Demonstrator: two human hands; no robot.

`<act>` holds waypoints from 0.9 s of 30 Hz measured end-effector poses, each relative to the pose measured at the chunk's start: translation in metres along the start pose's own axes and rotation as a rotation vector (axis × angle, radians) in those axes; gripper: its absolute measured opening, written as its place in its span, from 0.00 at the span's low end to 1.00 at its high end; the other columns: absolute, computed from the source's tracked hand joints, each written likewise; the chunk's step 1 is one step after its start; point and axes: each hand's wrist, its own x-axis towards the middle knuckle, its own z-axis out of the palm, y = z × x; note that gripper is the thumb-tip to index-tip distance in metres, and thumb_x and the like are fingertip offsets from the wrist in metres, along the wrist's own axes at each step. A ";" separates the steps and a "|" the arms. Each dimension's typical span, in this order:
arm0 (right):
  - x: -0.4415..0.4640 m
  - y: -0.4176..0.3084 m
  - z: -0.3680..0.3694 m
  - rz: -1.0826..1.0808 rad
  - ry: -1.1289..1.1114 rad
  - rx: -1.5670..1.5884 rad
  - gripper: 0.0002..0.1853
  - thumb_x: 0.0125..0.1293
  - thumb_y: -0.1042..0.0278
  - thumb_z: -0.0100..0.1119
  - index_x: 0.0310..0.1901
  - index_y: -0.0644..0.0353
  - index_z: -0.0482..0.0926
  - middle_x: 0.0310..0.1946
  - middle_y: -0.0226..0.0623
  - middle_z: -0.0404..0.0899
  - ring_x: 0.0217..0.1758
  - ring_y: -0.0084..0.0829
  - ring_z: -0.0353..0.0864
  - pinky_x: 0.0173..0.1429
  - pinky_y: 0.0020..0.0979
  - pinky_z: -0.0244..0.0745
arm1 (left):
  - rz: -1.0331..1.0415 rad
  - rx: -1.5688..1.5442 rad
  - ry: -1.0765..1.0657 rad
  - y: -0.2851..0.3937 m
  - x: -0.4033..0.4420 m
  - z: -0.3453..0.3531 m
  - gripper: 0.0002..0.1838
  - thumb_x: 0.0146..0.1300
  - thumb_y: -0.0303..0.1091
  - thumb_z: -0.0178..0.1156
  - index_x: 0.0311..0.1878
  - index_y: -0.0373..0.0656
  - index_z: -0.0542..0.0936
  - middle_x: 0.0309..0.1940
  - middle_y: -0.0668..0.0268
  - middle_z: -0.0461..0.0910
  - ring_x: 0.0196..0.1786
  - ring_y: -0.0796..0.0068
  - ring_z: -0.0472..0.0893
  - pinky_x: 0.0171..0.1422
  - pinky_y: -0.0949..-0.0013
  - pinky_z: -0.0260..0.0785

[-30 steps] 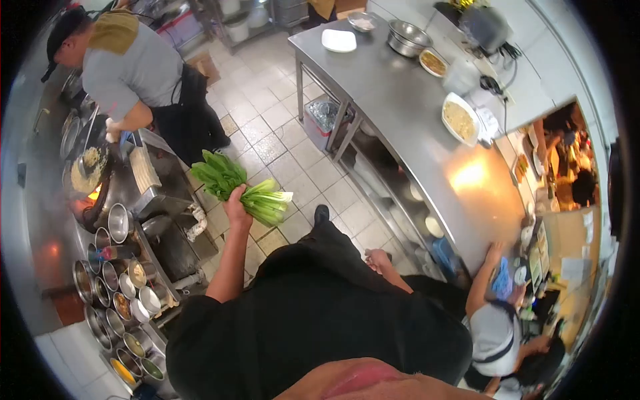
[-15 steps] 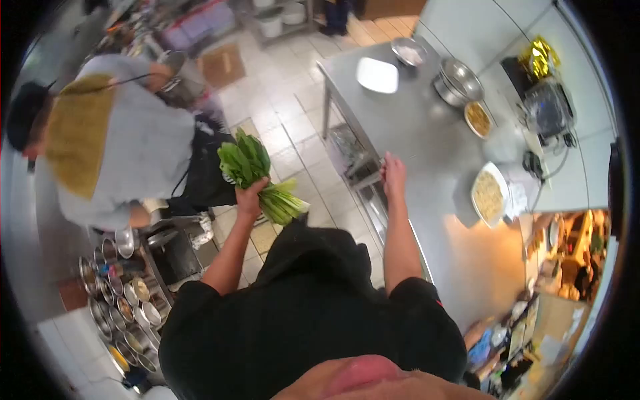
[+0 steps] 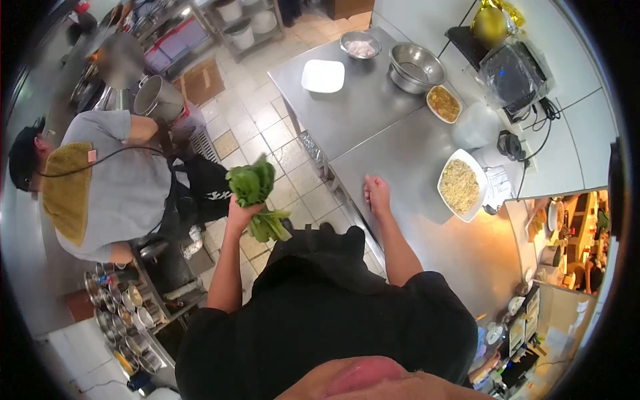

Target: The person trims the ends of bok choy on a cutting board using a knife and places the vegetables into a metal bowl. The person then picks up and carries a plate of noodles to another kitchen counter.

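A bunch of leafy greens (image 3: 252,183) is gripped round its middle by my left hand (image 3: 241,215), leaves up and pale stalks hanging below. My right hand (image 3: 377,194) is closed above the near edge of the steel table (image 3: 400,147); whether its fingers hold something is hidden. Nearest to it on the table is a white dish of chopped pale food (image 3: 460,185). Farther off are a white plate (image 3: 323,76), a steel bowl (image 3: 415,68), a dish of brown food (image 3: 444,105) and a small bowl of pale food (image 3: 361,45).
A co-worker in a grey shirt (image 3: 120,180) stands close on the left, beside a large pot (image 3: 159,98). Several small metal containers (image 3: 127,313) cluster at lower left. White shelves of tubs (image 3: 241,33) stand at the back. Tiled floor (image 3: 293,157) runs between the co-worker and the table.
My right hand has risen from low beside my body to the table's edge. The greens have swung more upright in my left hand. The co-worker has turned and now appears closer.
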 end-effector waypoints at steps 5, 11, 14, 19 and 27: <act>0.003 -0.007 -0.005 -0.059 -0.015 -0.039 0.12 0.69 0.61 0.61 0.31 0.58 0.75 0.18 0.26 0.72 0.15 0.17 0.68 0.16 0.21 0.61 | -0.113 0.116 -0.173 0.021 -0.040 0.008 0.21 0.41 0.26 0.69 0.44 0.36 0.81 0.36 0.65 0.84 0.38 0.74 0.81 0.48 0.67 0.74; 0.004 0.006 -0.006 -0.210 -0.096 -0.159 0.11 0.69 0.60 0.61 0.32 0.58 0.77 0.19 0.27 0.73 0.15 0.16 0.69 0.16 0.21 0.62 | -0.133 0.217 -0.242 -0.021 -0.098 0.006 0.24 0.41 0.27 0.71 0.46 0.36 0.80 0.37 0.64 0.84 0.40 0.74 0.80 0.51 0.67 0.73; -0.003 0.004 -0.011 -0.152 -0.088 -0.216 0.12 0.67 0.60 0.61 0.32 0.60 0.77 0.21 0.31 0.76 0.20 0.23 0.74 0.24 0.28 0.70 | -0.177 0.219 -0.224 -0.029 -0.137 0.004 0.24 0.42 0.28 0.70 0.47 0.36 0.80 0.38 0.65 0.84 0.41 0.74 0.80 0.51 0.67 0.73; -0.042 0.020 -0.037 -0.568 0.164 -0.603 0.12 0.63 0.63 0.61 0.38 0.64 0.78 0.32 0.43 0.79 0.39 0.38 0.78 0.44 0.40 0.73 | -0.192 0.119 -0.137 -0.055 -0.207 0.000 0.22 0.42 0.29 0.69 0.45 0.36 0.80 0.36 0.64 0.83 0.40 0.72 0.80 0.50 0.66 0.73; -0.126 0.048 -0.101 -0.876 0.152 -0.920 0.08 0.62 0.70 0.59 0.40 0.64 0.77 0.36 0.47 0.74 0.40 0.46 0.74 0.49 0.43 0.70 | -0.366 0.090 -0.032 -0.113 -0.292 -0.006 0.20 0.42 0.29 0.70 0.43 0.36 0.82 0.34 0.64 0.84 0.38 0.72 0.81 0.48 0.67 0.74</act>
